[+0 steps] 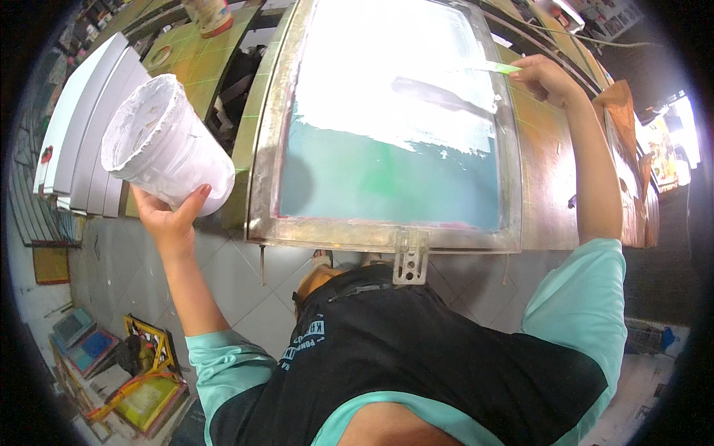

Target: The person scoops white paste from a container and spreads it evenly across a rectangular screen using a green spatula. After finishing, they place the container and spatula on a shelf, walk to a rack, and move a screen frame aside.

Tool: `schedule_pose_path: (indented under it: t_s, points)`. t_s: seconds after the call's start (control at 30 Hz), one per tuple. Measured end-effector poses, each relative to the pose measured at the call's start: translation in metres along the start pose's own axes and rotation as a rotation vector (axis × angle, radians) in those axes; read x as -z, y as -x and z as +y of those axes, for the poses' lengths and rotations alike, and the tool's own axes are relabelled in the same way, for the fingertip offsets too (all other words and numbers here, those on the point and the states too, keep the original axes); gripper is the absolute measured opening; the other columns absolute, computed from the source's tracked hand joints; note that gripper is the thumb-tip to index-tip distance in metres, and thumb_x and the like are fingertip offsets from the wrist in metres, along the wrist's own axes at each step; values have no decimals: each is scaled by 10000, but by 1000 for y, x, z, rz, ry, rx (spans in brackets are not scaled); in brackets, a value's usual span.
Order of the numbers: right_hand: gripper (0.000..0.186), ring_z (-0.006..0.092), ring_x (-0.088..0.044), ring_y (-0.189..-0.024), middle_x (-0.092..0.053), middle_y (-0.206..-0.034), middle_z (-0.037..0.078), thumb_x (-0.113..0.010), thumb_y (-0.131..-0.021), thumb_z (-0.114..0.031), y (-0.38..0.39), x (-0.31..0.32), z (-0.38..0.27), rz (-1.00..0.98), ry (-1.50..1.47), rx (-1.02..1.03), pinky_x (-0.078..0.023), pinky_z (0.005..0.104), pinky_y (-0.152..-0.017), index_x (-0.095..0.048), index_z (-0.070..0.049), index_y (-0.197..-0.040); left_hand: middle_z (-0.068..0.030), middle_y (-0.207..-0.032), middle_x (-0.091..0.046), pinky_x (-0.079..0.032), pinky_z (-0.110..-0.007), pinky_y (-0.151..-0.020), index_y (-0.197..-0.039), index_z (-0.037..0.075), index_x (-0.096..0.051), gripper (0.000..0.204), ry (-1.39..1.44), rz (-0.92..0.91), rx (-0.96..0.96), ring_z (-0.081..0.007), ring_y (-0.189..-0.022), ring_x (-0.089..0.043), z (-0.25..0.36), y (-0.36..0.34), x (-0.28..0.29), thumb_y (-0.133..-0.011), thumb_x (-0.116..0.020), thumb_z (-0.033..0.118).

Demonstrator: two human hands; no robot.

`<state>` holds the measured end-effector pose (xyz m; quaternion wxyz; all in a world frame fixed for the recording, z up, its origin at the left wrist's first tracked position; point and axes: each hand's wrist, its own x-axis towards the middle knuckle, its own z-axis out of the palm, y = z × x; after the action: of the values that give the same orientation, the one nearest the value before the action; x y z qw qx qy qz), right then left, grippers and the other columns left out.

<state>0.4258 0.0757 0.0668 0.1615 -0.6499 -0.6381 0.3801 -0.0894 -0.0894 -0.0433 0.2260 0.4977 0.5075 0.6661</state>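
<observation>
My left hand (172, 221) grips the lower part of a white plastic tub (177, 145), which leans to the left with its mouth up. White paste is smeared over its rim and inner wall. Between the fingers of my right hand (549, 79) is the green handle of a spatula (500, 68); its pale blade blends into the bright white behind it. Below that blade lies a screen-printing frame (508, 178) with metal edges. Thick white ink (372, 82) covers the far part of its mesh, ending in a ragged edge, while the nearer mesh (387, 186) shows blue-green.
A perforated metal bracket (410, 258) juts from the frame's near edge. White boards (85, 123) stand stacked at the left, near a stained container (210, 16) and a tape roll (161, 56). Brown paper (619, 111) hangs at the right. Several small frames (149, 401) lie on the lower-left floor.
</observation>
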Motion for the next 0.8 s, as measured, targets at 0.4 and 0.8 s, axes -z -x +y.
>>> schedule_pose_path:
  t_s: [0.4, 0.8]
  points:
    - [172, 46, -238, -334, -370, -444, -56, -633, -701, -127, 4, 31, 28, 27, 217, -150, -145, 238, -333, -631, -25, -840, -103, -1180, -442, -344, -335, -946, -1251, 8, -306, 836, 23, -71, 26, -220, -1105, -436, 10, -2, -27, -533, -732, -50]
    - [103, 96, -214, -360, -301, -445, -25, -607, -711, -115, -47, 6, -26, -61, 342, -94, -166, 289, -356, -593, -15, -732, -105, -1149, -464, -354, -337, -935, -1225, 8, -330, 810, -16, -14, 23, -222, -1079, -458, 12, 4, -15, -524, -733, -34]
